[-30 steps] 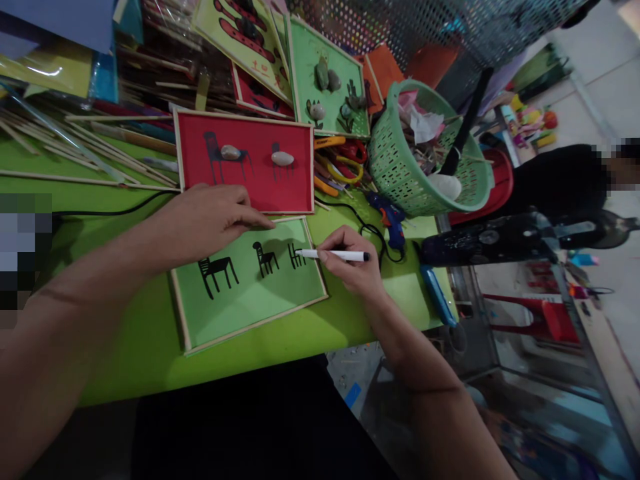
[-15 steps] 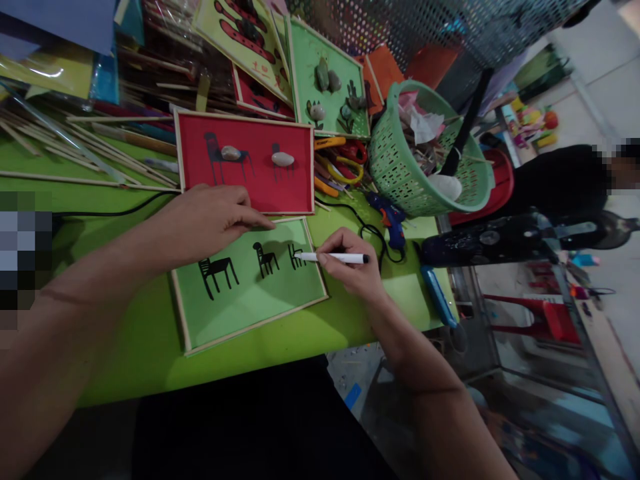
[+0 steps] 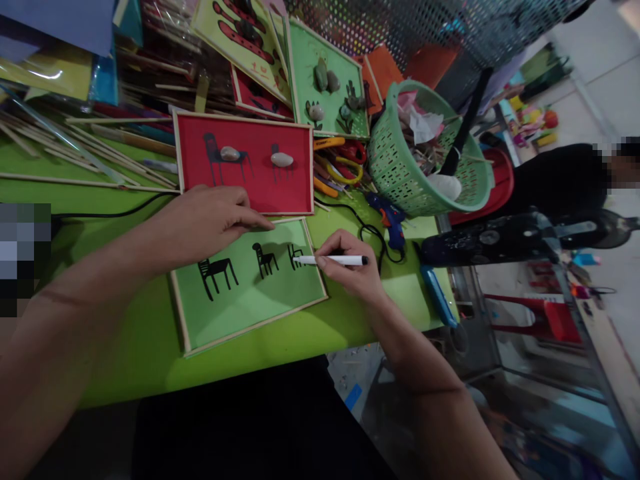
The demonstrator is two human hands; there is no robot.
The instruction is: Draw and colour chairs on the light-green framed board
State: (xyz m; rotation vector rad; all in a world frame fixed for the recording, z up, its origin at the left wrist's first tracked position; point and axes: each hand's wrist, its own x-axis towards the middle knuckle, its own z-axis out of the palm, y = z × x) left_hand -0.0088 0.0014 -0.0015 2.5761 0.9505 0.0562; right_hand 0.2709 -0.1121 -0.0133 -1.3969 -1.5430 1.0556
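Note:
A green card (image 3: 250, 310) framed with thin wooden sticks lies on the table, with three black chair drawings across it. My right hand (image 3: 350, 267) is closed round a white marker pen (image 3: 343, 260), its tip at the rightmost chair drawing (image 3: 296, 257). My left hand (image 3: 215, 217) rests over the card's upper left edge, fingers stretched out and holding nothing. Just beyond it lies a red framed card (image 3: 245, 190) with two faint chair drawings, each bearing a pebble (image 3: 282, 160).
A green basket (image 3: 395, 160) of scraps stands at the back right, with a blue glue gun (image 3: 391, 217) and its cord before it. Scissors (image 3: 350, 170), loose wooden sticks (image 3: 95, 157) and other pebble pictures (image 3: 325, 53) crowd the back. A person in black (image 3: 560, 180) is at far right.
The marker has shifted very slightly down at the rightmost chair drawing, in my right hand. My left hand stays in place on the card.

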